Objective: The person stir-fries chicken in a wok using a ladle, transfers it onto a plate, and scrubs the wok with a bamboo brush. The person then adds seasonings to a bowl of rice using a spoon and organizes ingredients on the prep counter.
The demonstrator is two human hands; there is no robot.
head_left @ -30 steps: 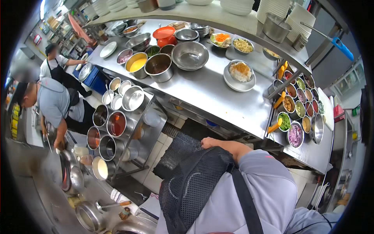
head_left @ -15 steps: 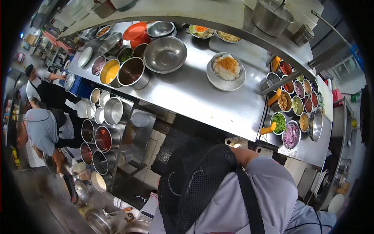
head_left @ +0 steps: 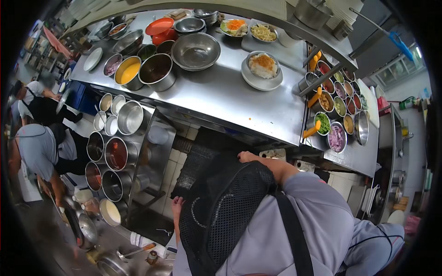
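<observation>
the person's right hand (head_left: 245, 157) hangs low, just off the counter (head_left: 221, 101), near its front edge, with the fingers loosely bent; whether they close on anything cannot be told. the left hand (head_left: 177, 202) is farther out from the counter, beside the mesh cap (head_left: 225, 198); its fingers show in part with nothing seen in them, but the palm is hidden. neither hand is seen touching the counter.

on the counter, toward its right end, a rice bowl (head_left: 264, 65) sits on a plate (head_left: 261, 84). toward the counter's left end are a steel bowl (head_left: 195, 50), a dark pot (head_left: 156, 69) and a yellow pot (head_left: 129, 71). orange handles (head_left: 311, 129) stick out by the counter's right end, beside tins of greens (head_left: 323, 123) and onion (head_left: 337, 138). a rack (head_left: 165, 147) stands in front of the counter's left part, and 2 co-workers (head_left: 37, 147) (head_left: 41, 101) are beyond it.

a quick turn could swing the right forearm into the counter's edge, or a sleeve could catch those handles and tip a tin. knocked, the rice bowl might slide on its plate.
</observation>
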